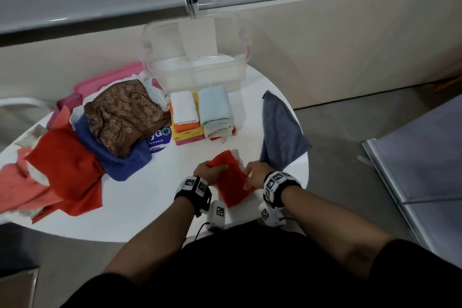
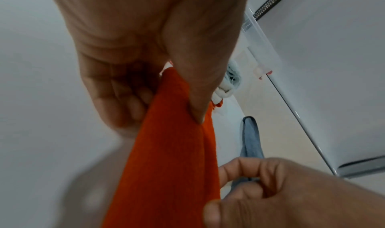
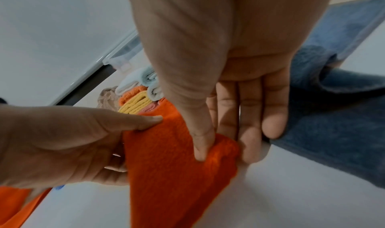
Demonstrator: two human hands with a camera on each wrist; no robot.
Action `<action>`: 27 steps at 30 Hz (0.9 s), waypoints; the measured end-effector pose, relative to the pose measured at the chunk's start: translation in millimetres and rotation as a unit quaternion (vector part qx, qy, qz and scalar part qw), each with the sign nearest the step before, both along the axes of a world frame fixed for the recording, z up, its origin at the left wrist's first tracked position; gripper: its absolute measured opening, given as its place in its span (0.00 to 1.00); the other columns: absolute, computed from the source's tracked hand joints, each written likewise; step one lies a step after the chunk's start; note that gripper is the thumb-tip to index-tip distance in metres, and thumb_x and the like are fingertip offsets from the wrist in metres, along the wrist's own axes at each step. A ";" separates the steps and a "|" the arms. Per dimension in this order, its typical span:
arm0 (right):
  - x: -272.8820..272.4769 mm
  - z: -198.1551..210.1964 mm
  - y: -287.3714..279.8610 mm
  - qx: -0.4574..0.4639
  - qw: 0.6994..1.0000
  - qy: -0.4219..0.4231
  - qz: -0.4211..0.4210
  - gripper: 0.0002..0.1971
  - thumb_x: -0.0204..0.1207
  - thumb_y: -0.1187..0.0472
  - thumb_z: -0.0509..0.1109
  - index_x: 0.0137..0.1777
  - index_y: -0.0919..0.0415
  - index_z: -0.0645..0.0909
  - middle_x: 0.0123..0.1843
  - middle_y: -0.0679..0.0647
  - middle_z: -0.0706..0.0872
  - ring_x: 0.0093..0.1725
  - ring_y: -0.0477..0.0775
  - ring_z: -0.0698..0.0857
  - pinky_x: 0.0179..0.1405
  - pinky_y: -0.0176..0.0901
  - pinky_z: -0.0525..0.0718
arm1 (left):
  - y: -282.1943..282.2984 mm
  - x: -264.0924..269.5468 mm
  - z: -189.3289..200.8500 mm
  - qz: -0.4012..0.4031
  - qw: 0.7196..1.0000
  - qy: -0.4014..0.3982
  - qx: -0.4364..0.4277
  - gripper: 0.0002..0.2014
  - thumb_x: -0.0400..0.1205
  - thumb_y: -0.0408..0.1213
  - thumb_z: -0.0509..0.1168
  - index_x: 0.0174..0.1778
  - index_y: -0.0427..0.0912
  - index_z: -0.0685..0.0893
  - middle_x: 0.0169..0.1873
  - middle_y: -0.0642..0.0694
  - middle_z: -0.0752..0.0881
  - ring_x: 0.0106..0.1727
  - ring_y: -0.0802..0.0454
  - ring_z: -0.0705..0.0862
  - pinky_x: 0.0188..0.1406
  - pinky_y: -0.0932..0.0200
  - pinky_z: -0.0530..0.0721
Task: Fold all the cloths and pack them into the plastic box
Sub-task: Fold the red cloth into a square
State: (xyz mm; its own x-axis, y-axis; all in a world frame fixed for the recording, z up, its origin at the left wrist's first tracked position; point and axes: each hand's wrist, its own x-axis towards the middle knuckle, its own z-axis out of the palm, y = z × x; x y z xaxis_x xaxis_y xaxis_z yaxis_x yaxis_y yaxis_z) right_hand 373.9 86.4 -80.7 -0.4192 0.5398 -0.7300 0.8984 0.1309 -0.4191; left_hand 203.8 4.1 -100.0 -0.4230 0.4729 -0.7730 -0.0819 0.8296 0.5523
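Note:
A small orange-red cloth [image 1: 231, 177] hangs folded between both hands above the near part of the white round table [image 1: 140, 212]. My left hand [image 1: 206, 172] pinches its far left corner between thumb and curled fingers [image 2: 133, 99]. My right hand [image 1: 257, 175] pinches the right edge, thumb [image 3: 200, 142] on top, fingers underneath. The cloth [image 2: 172, 162] [image 3: 175, 165] droops toward me. The clear plastic box [image 1: 197, 71] stands open at the table's far edge, with white cloth inside. Two stacks of folded cloths [image 1: 202, 115] sit just in front of it.
A heap of unfolded cloths [image 1: 87, 147], brown paisley, blue, red and pink, fills the table's left side. A grey-blue cloth [image 1: 282, 130] lies spread at the right edge, partly overhanging. A blue round sticker [image 1: 160, 140] shows beside the heap. Grey floor lies to the right.

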 end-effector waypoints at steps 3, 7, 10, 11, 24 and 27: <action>-7.7 5.6 -3.2 -0.135 0.971 0.147 -0.134 0.35 0.61 0.60 0.85 0.69 0.56 0.77 0.61 0.55 0.86 0.56 0.58 0.88 0.60 0.55 0.87 | 2.9 2.8 15.1 0.073 0.991 -0.066 0.087 0.17 0.76 0.40 0.76 0.58 0.42 0.82 0.56 0.36 0.88 0.53 0.40 0.88 0.56 0.42 0.87; -24.8 3.1 -3.3 -0.245 0.894 0.246 -0.284 0.48 0.51 0.29 0.83 0.69 0.56 0.80 0.59 0.57 0.90 0.59 0.62 0.89 0.66 0.61 0.83 | 6.1 -0.7 36.9 0.113 0.965 -0.129 0.201 0.21 0.79 0.39 0.74 0.67 0.41 0.80 0.57 0.39 0.88 0.55 0.41 0.88 0.52 0.43 0.88; -34.4 16.7 -5.6 -0.168 0.912 0.267 -0.263 0.37 0.63 0.27 0.74 0.64 0.53 0.82 0.59 0.55 0.90 0.56 0.58 0.89 0.65 0.58 0.85 | 14.3 -11.9 50.1 0.099 0.963 -0.093 0.234 0.19 0.79 0.40 0.73 0.66 0.43 0.81 0.59 0.39 0.88 0.58 0.42 0.88 0.53 0.44 0.88; -38.1 23.0 -5.2 -0.132 0.919 0.277 -0.249 0.29 0.72 0.32 0.71 0.64 0.52 0.80 0.60 0.56 0.89 0.55 0.58 0.89 0.60 0.56 0.87 | 18.5 -16.2 55.5 0.094 0.966 -0.074 0.230 0.21 0.79 0.39 0.73 0.67 0.44 0.79 0.60 0.40 0.87 0.58 0.41 0.87 0.54 0.44 0.88; -126.9 58.9 98.5 0.107 0.940 0.219 -0.240 0.20 0.87 0.53 0.55 0.72 0.64 0.75 0.65 0.63 0.84 0.63 0.65 0.82 0.62 0.53 0.79 | 125.8 -89.2 93.2 -0.006 0.945 0.185 0.271 0.36 0.82 0.37 0.69 0.83 0.47 0.59 0.74 0.41 0.74 0.65 0.43 0.81 0.65 0.50 0.81; -137.4 50.7 114.2 0.119 0.967 0.142 -0.176 0.20 0.87 0.52 0.56 0.69 0.63 0.78 0.64 0.64 0.85 0.63 0.67 0.82 0.63 0.55 0.80 | 131.2 -93.2 77.1 -0.082 0.923 0.270 0.261 0.29 0.80 0.31 0.66 0.78 0.43 0.69 0.73 0.39 0.72 0.67 0.40 0.79 0.67 0.46 0.80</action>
